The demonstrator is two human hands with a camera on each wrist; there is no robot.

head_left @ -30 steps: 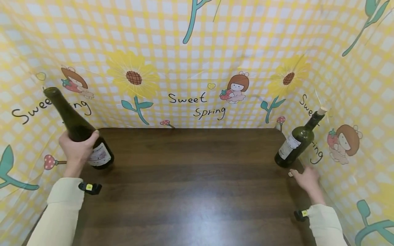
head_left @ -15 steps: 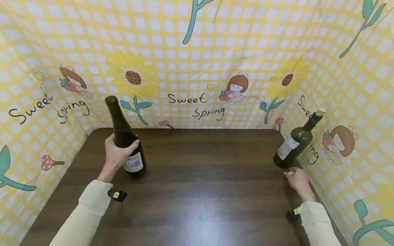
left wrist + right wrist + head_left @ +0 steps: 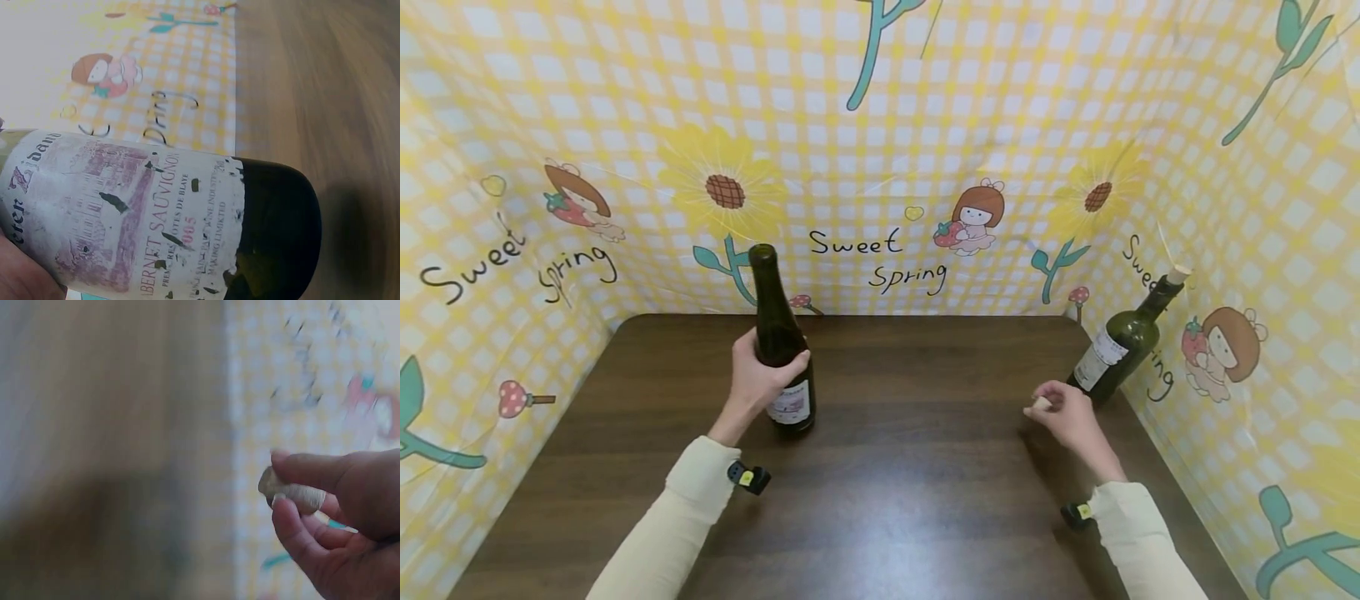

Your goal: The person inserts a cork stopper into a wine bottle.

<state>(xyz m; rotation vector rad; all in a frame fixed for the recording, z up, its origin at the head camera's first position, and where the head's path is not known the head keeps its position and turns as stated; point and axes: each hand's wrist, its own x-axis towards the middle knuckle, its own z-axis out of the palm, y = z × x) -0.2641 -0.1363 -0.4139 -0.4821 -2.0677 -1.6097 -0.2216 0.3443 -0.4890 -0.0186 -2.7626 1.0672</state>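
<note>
My left hand (image 3: 760,379) grips a dark green wine bottle (image 3: 781,333) round its body, above the label. The bottle leans slightly with its uncorked mouth up. In the left wrist view its worn label (image 3: 125,212) reads Cabernet Sauvignon, and a shadow lies on the table beyond the base. Between thumb and fingers, my right hand (image 3: 1070,414) pinches a small pale cork (image 3: 1042,403). The right wrist view shows the cork (image 3: 290,492) lengthwise in the fingers, with the table blurred below. Beside the right hand stands a second green bottle (image 3: 1112,354), a cork (image 3: 1179,272) in its neck.
The brown wooden table (image 3: 880,500) has a rounded far left corner. Yellow checked cloth (image 3: 865,167) with printed flowers and figures rises along its back and both sides. The corked bottle stands near the right edge, close to the cloth.
My left hand has carried the bottle rightward from the left side, bringing it more upright. My right hand has picked up the cork beside the corked bottle and moved left with it.
</note>
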